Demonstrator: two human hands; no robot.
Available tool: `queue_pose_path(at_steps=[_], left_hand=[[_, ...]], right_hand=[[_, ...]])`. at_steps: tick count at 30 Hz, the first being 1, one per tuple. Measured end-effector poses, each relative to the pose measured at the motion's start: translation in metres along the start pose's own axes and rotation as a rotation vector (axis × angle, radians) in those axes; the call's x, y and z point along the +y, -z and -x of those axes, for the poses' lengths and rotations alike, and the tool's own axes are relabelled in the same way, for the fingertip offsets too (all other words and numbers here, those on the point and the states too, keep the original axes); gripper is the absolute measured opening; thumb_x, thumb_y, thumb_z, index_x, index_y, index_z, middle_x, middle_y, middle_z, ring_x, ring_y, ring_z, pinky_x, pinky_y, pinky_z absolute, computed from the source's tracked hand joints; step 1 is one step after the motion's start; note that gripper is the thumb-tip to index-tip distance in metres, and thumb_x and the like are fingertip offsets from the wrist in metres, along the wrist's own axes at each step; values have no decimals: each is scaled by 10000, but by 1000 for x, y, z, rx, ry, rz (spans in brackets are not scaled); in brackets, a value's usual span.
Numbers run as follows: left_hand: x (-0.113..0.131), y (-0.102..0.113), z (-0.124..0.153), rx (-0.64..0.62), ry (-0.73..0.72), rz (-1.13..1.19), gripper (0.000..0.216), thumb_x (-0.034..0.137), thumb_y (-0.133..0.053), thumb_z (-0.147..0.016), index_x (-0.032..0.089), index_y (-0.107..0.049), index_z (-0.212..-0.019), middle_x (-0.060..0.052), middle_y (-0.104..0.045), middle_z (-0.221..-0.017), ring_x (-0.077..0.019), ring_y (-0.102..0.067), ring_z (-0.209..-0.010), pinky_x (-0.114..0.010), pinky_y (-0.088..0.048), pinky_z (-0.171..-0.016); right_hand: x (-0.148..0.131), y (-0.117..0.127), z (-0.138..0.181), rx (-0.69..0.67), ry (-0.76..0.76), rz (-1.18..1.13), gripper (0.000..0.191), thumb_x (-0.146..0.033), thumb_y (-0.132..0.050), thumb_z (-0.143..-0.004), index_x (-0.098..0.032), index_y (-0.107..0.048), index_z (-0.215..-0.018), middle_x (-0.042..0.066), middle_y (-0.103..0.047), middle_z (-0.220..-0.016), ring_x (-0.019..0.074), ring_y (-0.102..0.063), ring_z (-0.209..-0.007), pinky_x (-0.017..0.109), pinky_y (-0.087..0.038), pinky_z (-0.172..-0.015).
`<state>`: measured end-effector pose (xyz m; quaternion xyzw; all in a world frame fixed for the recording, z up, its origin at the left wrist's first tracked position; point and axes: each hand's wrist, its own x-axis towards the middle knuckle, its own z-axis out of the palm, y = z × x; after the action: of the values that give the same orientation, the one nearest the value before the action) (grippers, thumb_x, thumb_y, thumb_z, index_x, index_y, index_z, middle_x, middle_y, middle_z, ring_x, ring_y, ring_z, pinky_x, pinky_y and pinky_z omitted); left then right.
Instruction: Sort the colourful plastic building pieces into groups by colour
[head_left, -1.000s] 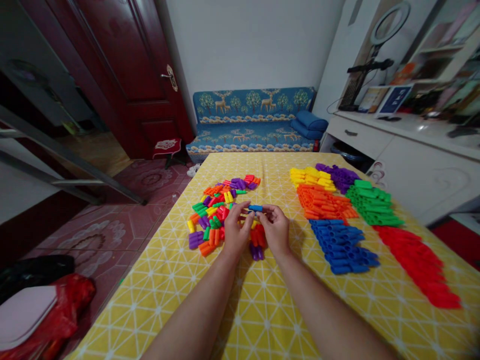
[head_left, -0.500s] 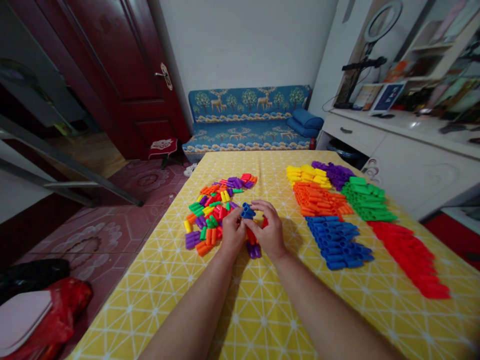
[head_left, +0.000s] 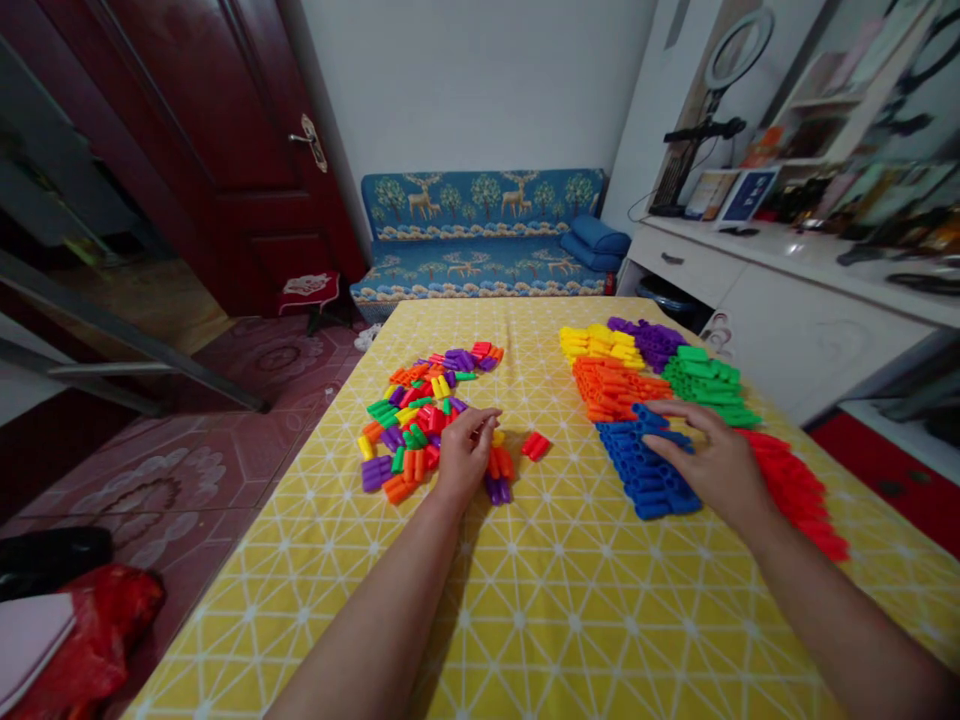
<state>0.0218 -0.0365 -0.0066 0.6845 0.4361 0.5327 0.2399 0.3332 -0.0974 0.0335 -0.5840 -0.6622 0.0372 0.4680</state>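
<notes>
Over the far right part of a pile of blue plastic tube blocks [head_left: 637, 480], my right hand [head_left: 716, 465] grips a blue tube block [head_left: 660, 427] between thumb and fingers. The held block rests on or just above the pile; which one I cannot tell. My left hand [head_left: 463, 455] is loosely closed beside a mixed heap of coloured tube blocks [head_left: 416, 420]. Whether anything is inside its fingers is hidden. Just right of that hand lie an orange block [head_left: 501, 462], a purple block [head_left: 498, 490] and a separate red block [head_left: 535, 445].
Sorted piles of yellow [head_left: 600, 345], orange [head_left: 615, 388], purple [head_left: 654, 342], green [head_left: 705, 385] and red blocks [head_left: 795, 490] stand around the blue one. All lie on a yellow patterned tablecloth [head_left: 525, 610]. Beyond are a blue sofa [head_left: 480, 260] and a white dresser [head_left: 750, 290].
My right hand has moved right, from beside my left hand to the blue pile, carrying the blue block. The red block near it now shows fully. The view has shifted slightly.
</notes>
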Motion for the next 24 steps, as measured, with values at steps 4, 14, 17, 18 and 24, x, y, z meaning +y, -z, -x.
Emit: queue_pose_path(at_steps=[4,14,17,18,24], left_hand=[[-3,-2,0,14,12,3,222,226,-536,-906,168,-723,-1011,-56,-705,-828,-145,-640,-727,-249,-487,-647],[-1,-1,0,17,31,6,221,233,-540,-899,149,-724,-991,-61,-709,-815,-144,-634,-702,-250,-483,-627],[-1,-1,0,21,33,12,218,234,-542,-898,154,-723,-991,-61,-708,-818,-147,-639,-709,-251,-487,-628],[-1,-1,0,23,31,11,216,233,-544,-897,156,-723,-990,-59,-708,-817,-147,-640,-710,-250,-487,-627],[-1,0,0,21,37,14,213,216,-542,-895,160,-722,-993,-59,-706,-825,-146,-646,-720,-249,-496,-636]], right_hand=[[44,35,9,-139,-161,1,393,-467,-720,-723,-242,-685,-1044,64,-706,-1090,285,-647,-1051,452,-494,-964],[53,29,14,-215,-226,-143,483,-533,-738,-700,-260,-685,-1096,71,-670,-1215,287,-632,-1114,461,-516,-967],[56,29,16,-225,-215,-167,468,-530,-742,-705,-265,-692,-1088,70,-663,-1230,283,-622,-1134,460,-512,-980],[57,29,16,-223,-212,-174,460,-530,-742,-707,-266,-695,-1082,70,-664,-1228,281,-623,-1133,458,-515,-977],[58,27,19,-179,-194,-190,439,-526,-739,-711,-263,-699,-1060,64,-671,-1208,262,-630,-1123,425,-538,-938]])
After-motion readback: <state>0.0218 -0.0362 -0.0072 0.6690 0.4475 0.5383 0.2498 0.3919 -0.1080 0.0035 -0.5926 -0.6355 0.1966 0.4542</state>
